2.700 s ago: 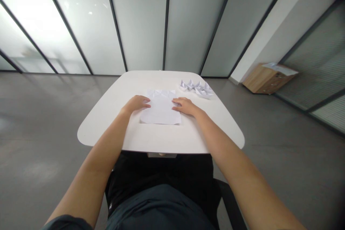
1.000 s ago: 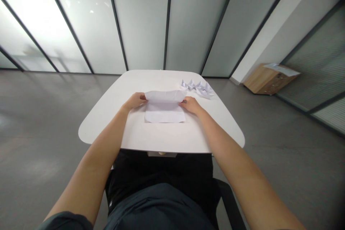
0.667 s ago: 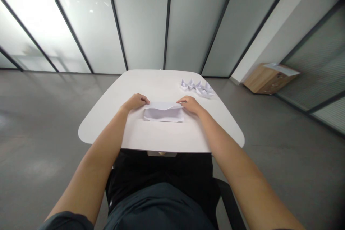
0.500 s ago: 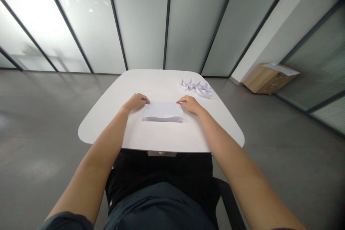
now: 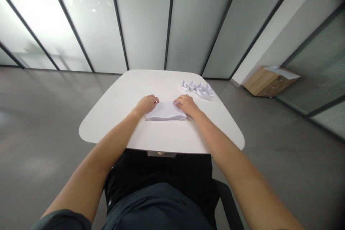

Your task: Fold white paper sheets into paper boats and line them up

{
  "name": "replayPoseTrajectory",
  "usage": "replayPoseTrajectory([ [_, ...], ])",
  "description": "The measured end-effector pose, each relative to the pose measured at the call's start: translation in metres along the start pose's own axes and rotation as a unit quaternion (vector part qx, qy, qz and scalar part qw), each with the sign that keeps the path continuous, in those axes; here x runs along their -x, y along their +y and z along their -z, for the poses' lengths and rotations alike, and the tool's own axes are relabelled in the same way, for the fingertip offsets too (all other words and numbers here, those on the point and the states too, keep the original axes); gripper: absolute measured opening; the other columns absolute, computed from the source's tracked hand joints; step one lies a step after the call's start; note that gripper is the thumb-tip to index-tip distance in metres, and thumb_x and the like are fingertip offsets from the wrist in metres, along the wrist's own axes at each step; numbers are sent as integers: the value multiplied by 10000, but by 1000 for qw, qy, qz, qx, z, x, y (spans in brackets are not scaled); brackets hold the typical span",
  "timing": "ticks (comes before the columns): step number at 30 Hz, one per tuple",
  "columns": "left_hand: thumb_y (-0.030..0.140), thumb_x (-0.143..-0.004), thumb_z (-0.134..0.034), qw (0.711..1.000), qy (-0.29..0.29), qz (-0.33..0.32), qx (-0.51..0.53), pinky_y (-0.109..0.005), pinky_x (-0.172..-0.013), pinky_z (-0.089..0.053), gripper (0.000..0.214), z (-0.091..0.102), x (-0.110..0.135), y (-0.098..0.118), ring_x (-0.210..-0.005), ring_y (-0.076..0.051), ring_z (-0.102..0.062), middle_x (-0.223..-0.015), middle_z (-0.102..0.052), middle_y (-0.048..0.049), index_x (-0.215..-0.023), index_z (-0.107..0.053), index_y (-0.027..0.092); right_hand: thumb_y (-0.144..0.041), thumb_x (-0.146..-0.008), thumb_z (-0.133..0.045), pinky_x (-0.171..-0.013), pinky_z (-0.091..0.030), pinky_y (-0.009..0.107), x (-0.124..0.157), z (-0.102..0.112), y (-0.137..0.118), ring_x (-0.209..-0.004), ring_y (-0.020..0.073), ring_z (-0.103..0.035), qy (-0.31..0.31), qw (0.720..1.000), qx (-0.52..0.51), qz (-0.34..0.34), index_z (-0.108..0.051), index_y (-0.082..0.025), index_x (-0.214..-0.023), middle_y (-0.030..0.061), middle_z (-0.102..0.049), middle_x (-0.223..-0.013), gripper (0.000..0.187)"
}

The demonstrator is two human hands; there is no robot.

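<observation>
A folded white sheet of paper (image 5: 166, 111) lies flat on the white table (image 5: 161, 136) in front of me. My left hand (image 5: 147, 104) rests on the sheet's far left corner with its fingers curled down against the fold. On the far right corner my right hand (image 5: 185, 103) presses down, fingers bent and close together. Both hands pin the sheet's far edge to the table.
Several small folded paper boats (image 5: 198, 89) sit in a cluster at the table's far right. A wooden cabinet (image 5: 269, 81) with paper on top stands on the floor at the right wall. Frosted glass panels stand behind the table. My chair's edge shows below.
The sheet's far half was lifted, brought toward me and laid down, halving the sheet. Since then both hands have slid inward along the far folded edge.
</observation>
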State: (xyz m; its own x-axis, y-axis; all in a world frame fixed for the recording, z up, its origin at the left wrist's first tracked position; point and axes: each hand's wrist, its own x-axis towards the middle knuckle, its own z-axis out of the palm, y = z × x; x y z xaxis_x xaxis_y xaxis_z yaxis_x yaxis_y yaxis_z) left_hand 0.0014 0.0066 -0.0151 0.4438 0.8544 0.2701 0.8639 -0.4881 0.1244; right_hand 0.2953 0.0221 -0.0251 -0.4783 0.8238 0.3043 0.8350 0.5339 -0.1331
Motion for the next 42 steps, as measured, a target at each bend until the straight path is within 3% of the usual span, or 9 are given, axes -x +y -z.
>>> replayPoseTrajectory([
  [3, 354, -1004, -537, 999, -7, -43, 8, -337, -969, -525, 343, -1, -1, -1, -1018, -232, -689, -1160, -718, -100, -1215, -773, 220, -300, -1014, -613, -1060, -467, 377, -2, -1, 3, -1129, 262, -663, -19, 999, -32, 35, -808, -223, -1174, 92, -772, -1185, 264],
  [6, 498, -999, -562, 998, -17, -68, 2, -380, -1062, -485, 449, -3, 1, -3, -1123, -267, -654, -1250, -692, -124, -1298, -741, 214, -418, -968, -697, -1068, -475, 376, -2, -3, 10, -1134, 272, -673, -36, 996, -65, 48, -793, -221, -1213, 90, -766, -1215, 328],
  [12, 792, -908, -539, 998, -47, -31, -15, -458, -1084, -456, 761, 0, 8, 0, -1270, -337, -570, -1461, -591, -124, -1457, -624, 272, -601, -831, -813, -1165, -437, 439, 2, -3, 16, -1313, 316, -608, -67, 992, -96, 49, -719, -270, -1366, 89, -677, -1429, 636],
  [16, 888, -841, -530, 997, -74, -30, -13, -504, -1129, -406, 902, 4, 11, 3, -1344, -369, -517, -1534, -538, -125, -1518, -558, 292, -655, -767, -844, -1219, -387, 491, 5, 2, 8, -1430, 354, -519, -107, 990, -88, 32, -638, -271, -1480, 127, -559, -1564, 836],
  [20, 880, -823, -566, 996, -83, -19, -1, -508, -1158, -366, 909, 4, 10, 2, -1372, -376, -495, -1553, -521, -131, -1531, -542, 311, -700, -751, -830, -1243, -348, 520, 8, 8, 0, -1478, 372, -461, -142, 988, -62, 19, -554, -303, -1561, 126, -466, -1635, 944],
  [28, 807, -869, -597, 998, -67, -6, 8, -509, -1171, -359, 825, -1, 9, -2, -1385, -369, -496, -1552, -525, -132, -1536, -529, 327, -741, -761, -800, -1252, -333, 504, 6, 11, -5, -1501, 374, -431, -158, 987, -32, -3, -531, -338, -1578, 103, -437, -1660, 950],
  [32, 760, -923, -566, 998, -11, 68, -9, -531, -1152, -385, 850, -4, 10, -12, -1421, -400, -466, -1562, -511, -174, -1603, -442, 265, -760, -837, -720, -1259, -305, 530, 6, 10, -8, -1538, 394, -377, -148, 989, -8, -24, -506, -292, -1600, 144, -386, -1695, 921],
  [36, 749, -912, -590, 992, -13, 128, 3, -527, -1137, -403, 873, -7, 8, -21, -1390, -408, -503, -1526, -554, -193, -1602, -436, 236, -781, -910, -603, -1243, -320, 551, 7, 6, -9, -1529, 409, -388, -131, 991, 13, -26, -516, -289, -1594, 155, -387, -1693, 847],
  [42, 448, -874, -766, 993, 28, 88, 80, -436, -1193, -407, 796, -11, -2, -22, -1343, -318, -574, -1430, -641, -140, -1573, -472, 210, -812, -932, -516, -1225, -342, 557, 6, 1, -8, -1516, 417, -400, -122, 992, 29, -30, -526, -310, -1585, 149, -414, -1678, 823],
])
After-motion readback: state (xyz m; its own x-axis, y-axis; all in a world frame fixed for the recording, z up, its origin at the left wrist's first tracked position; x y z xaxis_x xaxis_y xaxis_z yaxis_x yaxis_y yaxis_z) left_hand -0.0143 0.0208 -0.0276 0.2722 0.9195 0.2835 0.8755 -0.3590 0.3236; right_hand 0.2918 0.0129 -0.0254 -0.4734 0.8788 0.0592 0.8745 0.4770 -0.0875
